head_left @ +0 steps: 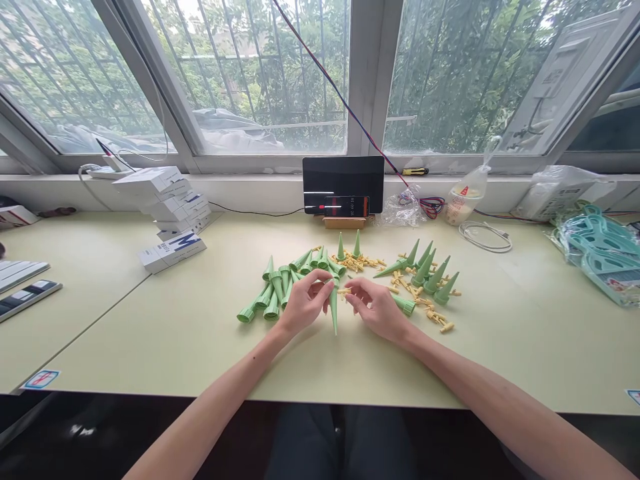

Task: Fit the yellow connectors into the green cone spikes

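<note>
My left hand (311,298) is closed, its fingers pinching a green plastic watering spike (335,312) whose tip points down towards me. Close by on the right, the thumb and fingers of my right hand (375,308) pinch a small yellow T-shaped valve (344,291) by the spike's upper part. Whether the valve touches the spike, I cannot tell. A heap of green spikes (273,293) lies beyond and left of my left hand. More spikes (425,267) stand upright to the right, with yellow valves (440,321) around them. One spike (404,305) lies partly behind my right hand.
A tablet (343,180) with a phone (347,206) before it stands at the back. White boxes (170,200) are stacked at the left. On the right are a coiled white cable (485,237), a bagged cup (466,197) and turquoise plastic items (603,247).
</note>
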Motion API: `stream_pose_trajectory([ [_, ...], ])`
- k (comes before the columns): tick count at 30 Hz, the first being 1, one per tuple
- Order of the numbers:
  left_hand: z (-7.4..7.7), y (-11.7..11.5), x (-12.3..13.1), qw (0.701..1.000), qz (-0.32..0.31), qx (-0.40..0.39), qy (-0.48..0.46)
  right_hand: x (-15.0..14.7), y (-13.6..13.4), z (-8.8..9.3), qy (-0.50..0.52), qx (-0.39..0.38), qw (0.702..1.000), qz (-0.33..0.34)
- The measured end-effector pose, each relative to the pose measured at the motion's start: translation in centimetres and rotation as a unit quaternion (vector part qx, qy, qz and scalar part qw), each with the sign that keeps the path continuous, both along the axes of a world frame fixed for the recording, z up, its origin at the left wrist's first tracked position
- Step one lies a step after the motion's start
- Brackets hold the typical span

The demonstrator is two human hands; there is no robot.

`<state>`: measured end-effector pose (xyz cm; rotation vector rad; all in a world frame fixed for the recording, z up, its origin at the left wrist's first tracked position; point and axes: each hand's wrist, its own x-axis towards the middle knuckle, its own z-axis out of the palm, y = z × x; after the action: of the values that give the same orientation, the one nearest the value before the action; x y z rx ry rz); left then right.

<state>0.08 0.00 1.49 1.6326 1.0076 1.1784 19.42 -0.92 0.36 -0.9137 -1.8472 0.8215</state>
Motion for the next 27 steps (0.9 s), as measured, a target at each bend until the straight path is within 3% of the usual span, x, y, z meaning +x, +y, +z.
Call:
stream_pose_trajectory([
  [10,0.9,0.1,-0.4,0.992,-0.091,-0.056,-0.062,0.1,0.3,-0.3,0.047,-0.045,0.998,-0.010],
  [15,0.4,0.1,-0.4,0.985,-0.150,-0.065,-0.047,0.0,0.4,-0.3,0.067,-0.072,0.995,-0.010],
  [22,-0.3,0.0,-0.2,0.994,-0.077,0.031,0.067,0.0,0.2,-0.3,0.058,-0.086,0.995,-0.008],
  [27,-0.3,0.0,-0.2,0.993,-0.056,0.042,0.097,-0.1,0.0,0.1,0.037,-0.086,0.996,-0.006],
])
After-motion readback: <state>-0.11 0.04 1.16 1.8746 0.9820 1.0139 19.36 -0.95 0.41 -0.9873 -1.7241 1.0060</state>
